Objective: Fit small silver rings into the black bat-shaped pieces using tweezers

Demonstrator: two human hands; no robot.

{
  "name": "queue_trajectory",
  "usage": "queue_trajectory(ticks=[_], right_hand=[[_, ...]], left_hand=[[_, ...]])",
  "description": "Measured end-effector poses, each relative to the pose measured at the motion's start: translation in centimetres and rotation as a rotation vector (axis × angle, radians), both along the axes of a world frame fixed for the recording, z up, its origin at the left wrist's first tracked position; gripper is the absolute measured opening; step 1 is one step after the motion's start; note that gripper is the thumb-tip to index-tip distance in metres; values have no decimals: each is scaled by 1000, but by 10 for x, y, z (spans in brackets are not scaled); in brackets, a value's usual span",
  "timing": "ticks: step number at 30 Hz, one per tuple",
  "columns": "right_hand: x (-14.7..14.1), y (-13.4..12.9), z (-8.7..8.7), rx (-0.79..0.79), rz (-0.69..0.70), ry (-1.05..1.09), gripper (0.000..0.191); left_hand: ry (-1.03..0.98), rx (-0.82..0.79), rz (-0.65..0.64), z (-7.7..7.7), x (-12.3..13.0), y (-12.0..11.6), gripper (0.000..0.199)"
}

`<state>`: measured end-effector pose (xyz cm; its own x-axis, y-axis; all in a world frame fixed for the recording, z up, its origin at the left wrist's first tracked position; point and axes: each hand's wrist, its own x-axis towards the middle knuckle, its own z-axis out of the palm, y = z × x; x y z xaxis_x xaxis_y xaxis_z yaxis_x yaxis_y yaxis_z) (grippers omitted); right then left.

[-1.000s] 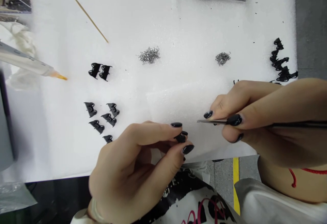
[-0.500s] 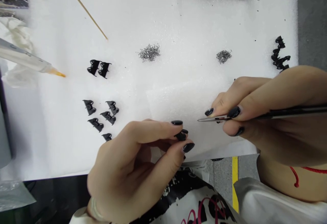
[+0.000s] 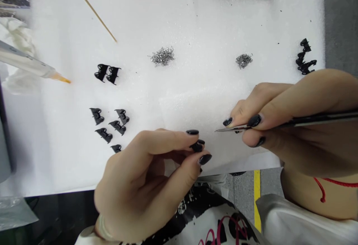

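In the head view, we are pinching a small black bat-shaped piece [image 3: 197, 146] between the thumb and forefinger of the left hand [image 3: 134, 185], so most of it is being hidden by the fingers. The right hand [image 3: 296, 148] is gripping a pair of slim tweezers [image 3: 313, 119], and their tip is pointing at the left fingertips without touching them; whether a tiny link is sitting in that tip, we cannot tell.

We are judging the pinch to be the weak point: the piece is offering little surface, so a slight roll of the thumb could be twisting it askew or flicking it out. Because we are holding it near the front edge of the white foam sheet [image 3: 192, 107], a slip could be sending it over towards the lap. A jab from the tweezers could be scratching the piece or knocking it loose.

Beyond the left hand, five loose bat pieces [image 3: 117, 127] are lying near its knuckles, where a careless sweep could be scattering them. Farther past them, a pair of bat pieces [image 3: 112, 75] is resting, and the syringe with an orange tip [image 3: 30, 64] is pointing inward, risking a smear if bumped. Beyond the right hand, a mound of tiny metal bits [image 3: 244, 61] is sitting where a brushing knuckle could be spreading it
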<state>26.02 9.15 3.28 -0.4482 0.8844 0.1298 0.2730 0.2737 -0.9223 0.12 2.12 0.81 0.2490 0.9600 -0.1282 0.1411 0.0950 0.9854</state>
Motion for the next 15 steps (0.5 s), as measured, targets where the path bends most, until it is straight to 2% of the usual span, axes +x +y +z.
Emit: queue_trajectory(ticks=[8,12,15], right_hand=[[3,1,2,3,23,44,28],[1,2,1,35,31,64,28],[-2,5,-2,43,38,85,28]], left_hand=[[4,-1,5,1,3,-1,47],[14,30,50,2,2,-2,47],[17,-4,9,1,1,0,45]])
